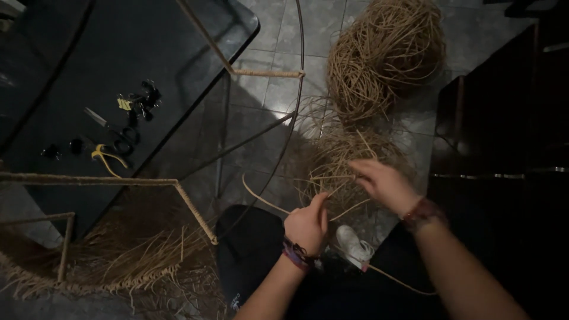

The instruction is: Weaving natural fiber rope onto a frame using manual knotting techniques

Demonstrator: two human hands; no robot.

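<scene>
My left hand (308, 224) pinches a long tan rattan strand (261, 198) that curves away to the left and trails back under my right arm. My right hand (382, 182), slightly blurred, has its fingers spread in a loose tangle of rattan strands (347, 157) on the tiled floor, touching a few of them. Both wrists wear bracelets. A white shoe (354, 246) shows between my forearms.
A large coil of rattan (385, 50) lies further off. A metal frame partly wrapped in rattan (195, 207) with loose fringe stands at left. A dark table (118, 47) holds scissors, clips and small tools. Dark furniture (504, 130) lines the right.
</scene>
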